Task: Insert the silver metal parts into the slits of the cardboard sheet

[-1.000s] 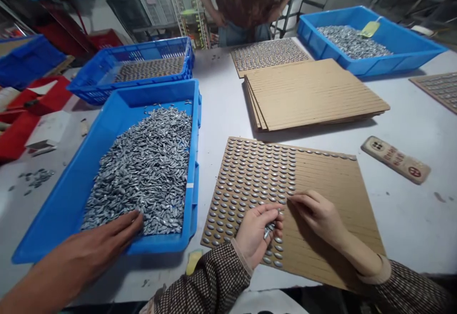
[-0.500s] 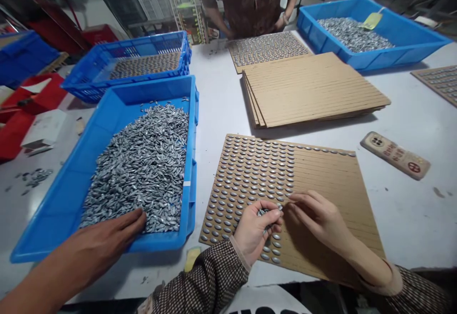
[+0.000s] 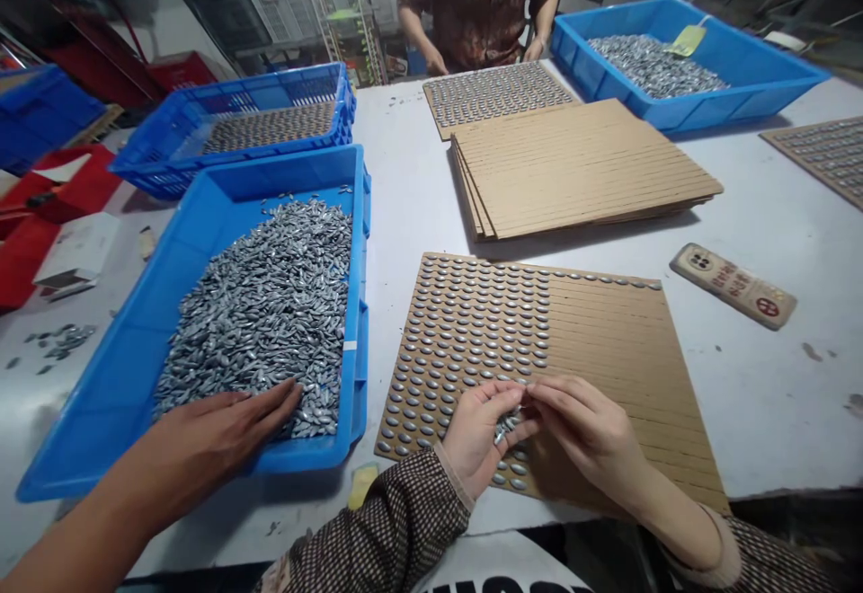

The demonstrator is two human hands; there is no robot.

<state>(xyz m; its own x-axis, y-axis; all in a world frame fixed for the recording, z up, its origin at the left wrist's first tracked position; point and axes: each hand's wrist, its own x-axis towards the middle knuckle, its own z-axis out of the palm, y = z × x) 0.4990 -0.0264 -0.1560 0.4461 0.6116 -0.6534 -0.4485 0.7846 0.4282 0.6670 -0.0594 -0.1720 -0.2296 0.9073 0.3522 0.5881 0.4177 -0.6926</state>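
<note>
My left hand is curled around several small silver oval metal pieces, which show between its fingers. Its thumb and fingertips meet those of my right hand, pinched together; whatever lies between them is too small to make out. Both hands are over a brown slotted cardboard sheet. Rows of upright-set oval metal pieces fill the sheet's left part, and one row runs along its far edge. Sleeves of checkered cloth cover both my forearms.
Another person's hand rests on loose metal pieces in a blue tray at left. Beyond my sheet lie stacked cardboard sheets and a printed block. Across the table, a co-worker stands beside another blue tray.
My right hand has moved left, its fingertips now meeting my left hand's. The other person's hand has slid right over the loose pieces. The view has shifted slightly.
</note>
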